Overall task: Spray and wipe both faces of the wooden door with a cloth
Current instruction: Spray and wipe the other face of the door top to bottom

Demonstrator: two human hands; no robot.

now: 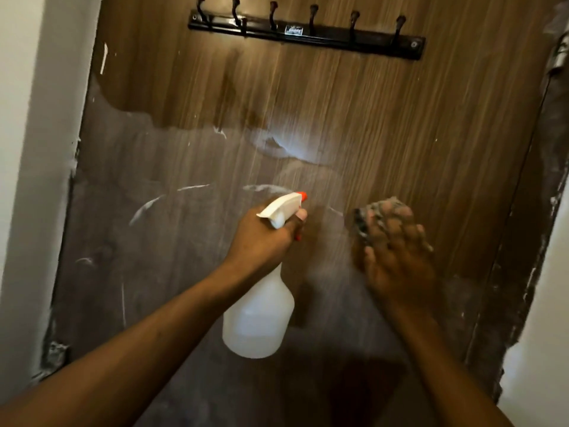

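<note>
Left hand: closed round the neck of the spray bottle, just under the trigger head. Forefinger curled over the front of the trigger; the remaining fingers are hidden behind the neck. The bottle hangs upright below the fist, clear of the door surface.

Bottle: translucent white plastic with a rounded shoulder and cylindrical body. Trigger head is opaque white with an orange nozzle tip pointing at the door. A faint liquid level shows low in the body.

Right hand: palm toward the door, fingers extended and slightly spread, pressing the cloth flat against the wood. No curl round the cloth is visible. The hand is motion-blurred, so finer finger detail is not readable.

Cloth: grey, bunched, coarse or nubbly texture, showing above and to the left of the fingertips.

Wooden door: brown vertical-grain veneer, filling the view directly ahead. The upper part is glossy and darker. The lower and left areas are dull grey and hazy, with pale curved streaks and a bright wet patch near centre.

Hook rail: black metal bar with six curved hooks, fixed across the top of the door.

White wall borders the door on the left. A rough, chipped door frame with white flecks runs down the right, and a metal hinge sits at upper right.
</note>
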